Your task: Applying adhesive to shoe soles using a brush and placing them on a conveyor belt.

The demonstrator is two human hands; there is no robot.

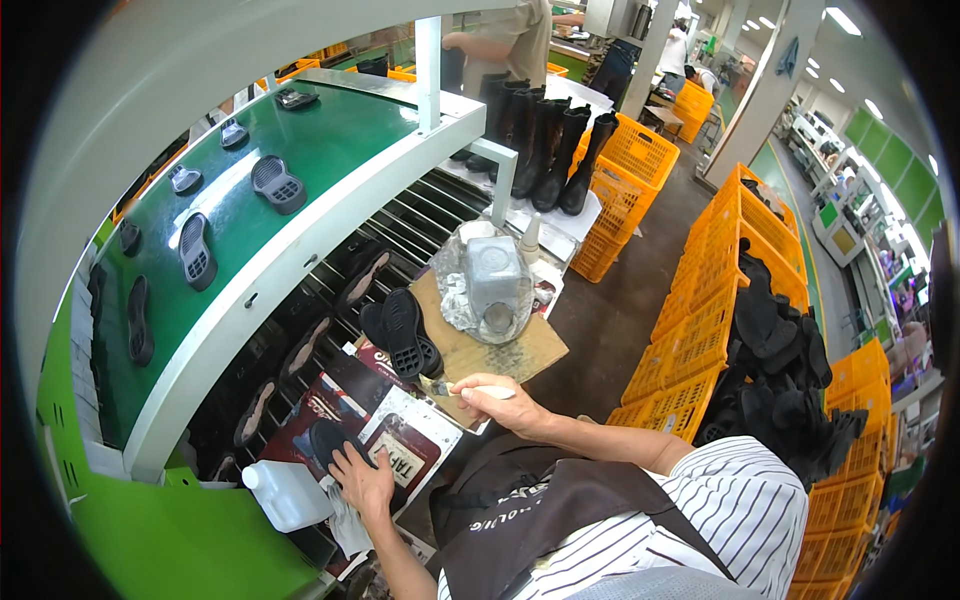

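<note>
My right hand (500, 402) is closed round a paintbrush (438, 388) with a pale handle, its bristles pointing left. Just beyond the bristles, several black soles (402, 332) lie stacked, overlapping a brown board. My left hand (364, 482) has its fingers spread over a dark sole (328, 440), which lies on a printed cardboard sheet (410, 428). The hand partly covers this sole. Beside the left wrist stands a translucent white jug (288, 496) with a cap, and a white cloth (346, 518) lies against it.
A plastic-wrapped container (496, 275) stands on the brown board (540, 350). To the left, a green conveyor belt (330, 150) carries several soles above a lower roller rack. Black boots (556, 150) stand at the back. Orange crates (680, 340) line the right, some filled with dark soles.
</note>
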